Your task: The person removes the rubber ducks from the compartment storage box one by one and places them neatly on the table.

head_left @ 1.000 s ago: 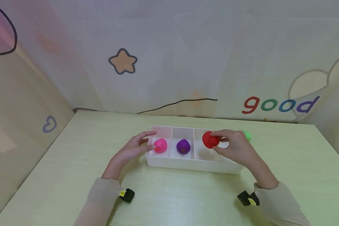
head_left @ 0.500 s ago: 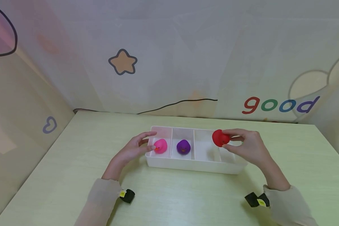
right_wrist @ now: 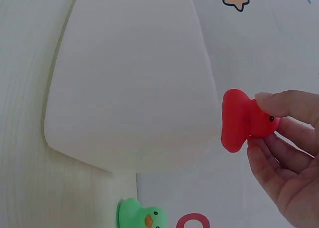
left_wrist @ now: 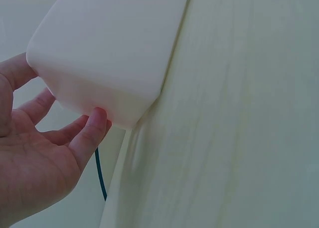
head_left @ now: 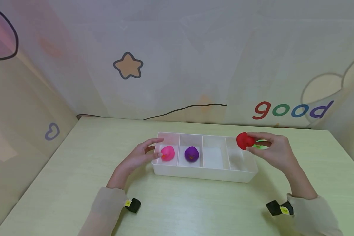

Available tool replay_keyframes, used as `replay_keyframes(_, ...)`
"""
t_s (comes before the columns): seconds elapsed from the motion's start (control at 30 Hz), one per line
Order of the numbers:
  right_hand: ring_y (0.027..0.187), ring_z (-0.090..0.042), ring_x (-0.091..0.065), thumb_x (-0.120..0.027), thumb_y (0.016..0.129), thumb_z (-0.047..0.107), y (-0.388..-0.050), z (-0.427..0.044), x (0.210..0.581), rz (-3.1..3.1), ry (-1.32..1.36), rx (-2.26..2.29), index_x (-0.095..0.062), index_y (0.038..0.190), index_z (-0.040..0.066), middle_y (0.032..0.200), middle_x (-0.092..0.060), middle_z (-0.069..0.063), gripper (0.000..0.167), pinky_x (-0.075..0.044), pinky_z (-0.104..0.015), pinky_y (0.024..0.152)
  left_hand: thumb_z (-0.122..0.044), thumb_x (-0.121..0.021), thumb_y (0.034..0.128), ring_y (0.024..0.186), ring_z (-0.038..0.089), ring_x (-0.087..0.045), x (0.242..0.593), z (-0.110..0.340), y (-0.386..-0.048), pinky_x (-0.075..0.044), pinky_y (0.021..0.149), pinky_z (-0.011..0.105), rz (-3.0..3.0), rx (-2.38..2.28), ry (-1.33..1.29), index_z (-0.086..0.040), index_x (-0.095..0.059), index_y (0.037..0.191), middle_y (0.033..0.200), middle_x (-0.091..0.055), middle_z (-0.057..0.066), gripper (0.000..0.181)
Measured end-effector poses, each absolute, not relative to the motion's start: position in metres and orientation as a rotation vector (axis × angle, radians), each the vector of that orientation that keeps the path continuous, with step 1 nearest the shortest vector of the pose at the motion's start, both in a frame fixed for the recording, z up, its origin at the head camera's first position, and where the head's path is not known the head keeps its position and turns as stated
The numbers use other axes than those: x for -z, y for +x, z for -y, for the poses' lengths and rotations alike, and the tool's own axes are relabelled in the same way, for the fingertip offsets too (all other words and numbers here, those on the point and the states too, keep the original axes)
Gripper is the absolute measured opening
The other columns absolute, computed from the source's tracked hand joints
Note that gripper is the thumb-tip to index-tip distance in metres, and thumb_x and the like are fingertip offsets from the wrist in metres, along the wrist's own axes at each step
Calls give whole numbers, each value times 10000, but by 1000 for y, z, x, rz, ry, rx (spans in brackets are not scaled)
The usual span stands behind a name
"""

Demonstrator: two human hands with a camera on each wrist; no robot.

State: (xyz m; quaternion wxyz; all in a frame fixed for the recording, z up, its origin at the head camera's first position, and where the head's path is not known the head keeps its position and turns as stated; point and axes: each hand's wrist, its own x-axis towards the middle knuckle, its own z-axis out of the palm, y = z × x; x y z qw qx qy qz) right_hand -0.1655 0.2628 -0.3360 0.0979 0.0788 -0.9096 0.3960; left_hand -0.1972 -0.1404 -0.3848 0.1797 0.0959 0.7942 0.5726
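Head view: a white tray [head_left: 203, 173] stood on the table [head_left: 177, 206], a pink duck [head_left: 168, 153] in its leftmost compartment, a purple duck [head_left: 191, 154] in the next.
Right hand [head_left: 275, 149]: thumb and fingers were clamped on the red duck [head_left: 244, 141].
Red duck: it hung over the tray's right end.
Left hand [head_left: 139, 153]: spread fingers gripped the left end.
Green duck [right_wrist: 142, 215]: it sat beyond the right end.
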Motion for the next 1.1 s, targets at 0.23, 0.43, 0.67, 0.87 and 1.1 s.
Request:
replay_keyframes(0.23, 870, -92, -629, -769, 725, 281, -186, -306, 367, 2658, 129, -1191, -642, 1159, 159, 1059, -646, -30, 468, -505, -161, 591, -224, -635, 848, 1323, 317, -270, 384, 140, -196, -321, 995, 538, -2242, -1614, 259, -253, -435, 1341, 1438, -304, 22, 533)
replay_keyframes(0.43, 874, -86, -629, -768, 725, 279, -203, -343, 389, 2646, 92, -1225, -623, 1189, 182, 1106, -623, -42, 496, -496, -130, 604, -228, -637, 846, 1328, 323, -258, 384, 141, -196, -319, 996, 541, -2240, -1618, 268, -247, -434, 1342, 1443, -297, 23, 537)
replay_keyframes(0.67, 960, -152, -607, -706, 726, 465, -233, -390, 438, 2694, -58, -1022, -561, 1228, 370, 1187, -566, 4, 531, -501, -145, 644, -231, -642, 843, 1319, 315, -278, 385, 141, -197, -314, 999, 539, -2236, -1626, 272, -245, -433, 1342, 1435, -310, 24, 541)
replay_keyframes(0.87, 940, -182, -615, -672, 771, 453, -217, -380, 413, 2735, -108, -1029, -545, 1271, 286, 1215, -549, -70, 542, -488, -123, 637, -235, -646, 841, 1324, 310, -270, 385, 141, -197, -309, 1002, 540, -2237, -1627, 271, -251, -438, 1339, 1435, -309, 17, 540)
replay_keyframes(1.1, 942, -239, -622, -683, 806, 333, -194, -356, 374, 2770, -146, -1104, -538, 1275, 92, 1177, -582, -98, 547, -472, -100, 623, -229, -651, 837, 1318, 311, -280, 386, 141, -197, -326, 995, 529, -2241, -1632, 269, -252, -442, 1335, 1427, -318, 17, 540)
